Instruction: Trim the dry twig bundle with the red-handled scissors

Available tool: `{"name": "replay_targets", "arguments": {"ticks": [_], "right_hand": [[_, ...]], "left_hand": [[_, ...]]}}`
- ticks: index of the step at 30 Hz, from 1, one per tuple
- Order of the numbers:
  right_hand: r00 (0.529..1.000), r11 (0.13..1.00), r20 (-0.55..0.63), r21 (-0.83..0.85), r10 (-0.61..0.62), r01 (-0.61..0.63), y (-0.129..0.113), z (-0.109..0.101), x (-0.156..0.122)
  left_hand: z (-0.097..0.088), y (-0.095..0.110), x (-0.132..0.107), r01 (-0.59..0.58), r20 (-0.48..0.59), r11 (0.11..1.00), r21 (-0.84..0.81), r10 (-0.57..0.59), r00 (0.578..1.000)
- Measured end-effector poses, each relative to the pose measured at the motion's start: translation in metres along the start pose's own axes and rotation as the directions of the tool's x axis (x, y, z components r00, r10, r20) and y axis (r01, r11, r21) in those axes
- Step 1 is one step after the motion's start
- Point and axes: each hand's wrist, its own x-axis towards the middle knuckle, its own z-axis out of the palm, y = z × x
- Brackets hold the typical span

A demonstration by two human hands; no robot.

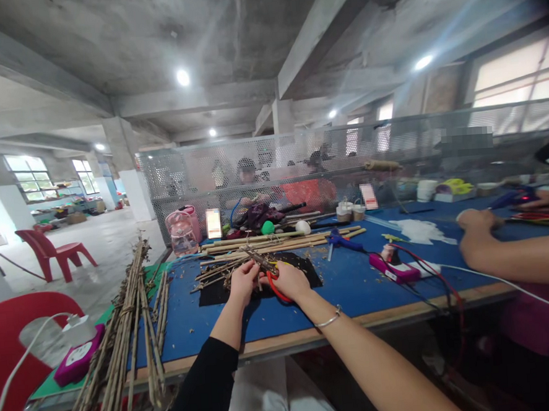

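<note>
My right hand (292, 280) is closed around red-handled pruning shears (276, 286), whose blades point away and to the left. Beside it, my left hand (244, 280) is pinched on a thin dry stick near the blades; the fingers partly hide it. Both hands are over a black mat (212, 295) strewn with brown scraps. Thin dry twigs (209, 276) lie across the mat's left side. Just behind are longer pale sticks (323, 238), laid side by side across the blue table.
A big bundle of dry stalks (128, 320) hangs over the table's left edge. To the right are a blue glue gun (346, 241), a purple power strip (394, 267) and cables. A co-worker's arm (505, 256) reaches in at right. A perforated metal screen (264, 181) stands behind.
</note>
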Motion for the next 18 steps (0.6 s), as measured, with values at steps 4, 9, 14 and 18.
{"name": "replay_targets", "arguments": {"ticks": [4, 9, 14, 18], "right_hand": [[1.000, 1.000, -0.017, -0.027, 0.008, -0.008, -0.0005, -0.0007, 0.0000], [1.000, 0.999, -0.028, -0.045, -0.002, 0.001, -0.0020, -0.0025, -0.0020], [0.997, 0.998, -0.064, -0.061, -0.036, 0.032, -0.0012, -0.0002, -0.0022], [0.984, 0.991, -0.127, -0.063, -0.123, 0.116, 0.0005, 0.0018, -0.0011]], "left_hand": [[0.0004, 0.0016, -0.0006, 0.003, 0.012, 1.000, -0.007, -0.003, 1.000], [0.0004, 0.0013, -0.0001, -0.033, 0.006, 0.999, -0.010, 0.033, 0.999], [0.0009, 0.0017, 0.0001, -0.056, -0.031, 0.998, 0.032, 0.057, 0.998], [0.0018, 0.0025, -0.0005, -0.061, -0.051, 0.997, 0.054, 0.064, 0.997]]}}
